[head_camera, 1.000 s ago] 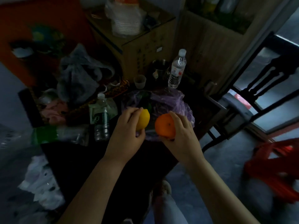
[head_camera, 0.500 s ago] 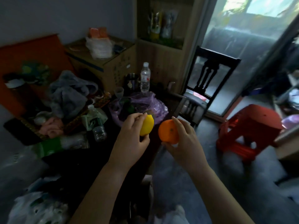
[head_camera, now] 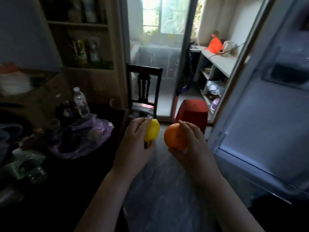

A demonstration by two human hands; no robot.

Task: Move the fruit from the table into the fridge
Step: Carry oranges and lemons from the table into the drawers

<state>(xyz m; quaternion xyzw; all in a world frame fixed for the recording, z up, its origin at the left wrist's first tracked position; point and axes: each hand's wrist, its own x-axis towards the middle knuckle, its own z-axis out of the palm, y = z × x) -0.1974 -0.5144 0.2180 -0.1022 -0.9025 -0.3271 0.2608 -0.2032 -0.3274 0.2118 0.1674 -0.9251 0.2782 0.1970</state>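
Carrying step, by the look of it, with both fruits off the dark cluttered table [head_camera: 107,114] and held out in mid-air over the grey floor. Left hand [head_camera: 133,144] curled around an oval yellow lemon [head_camera: 151,130], fingertips on its top and thumb underneath, the fruit showing past the knuckles. Right hand [head_camera: 195,148] wrapped around a round orange citrus fruit [head_camera: 175,136], one finger laid across its top and the thumb pressed below. The two fruits level with each other and just apart, not touching. Off to the left, on the table, a crumpled purple plastic bag [head_camera: 83,136] and a clear plastic water bottle with a white cap [head_camera: 81,102]; whether more fruit lies in the bag, impossible to tell in the gloom. At the right edge, a tall pale-blue appliance panel with a clear door shelf [head_camera: 267,114], probably the open fridge door (the cabinet itself out of frame). Straight ahead, a dark wooden chair [head_camera: 143,91] and a red plastic stool [head_camera: 194,113], both near the walking line. Judged from this: pick-up done, placing not yet begun. Next move likely a turn to the right, toward the fridge interior, then a free shelf or drawer to find and each fruit set down in turn. Both hands being full, no spare one for shifting anything inside; care needed against the door edge and the stool.
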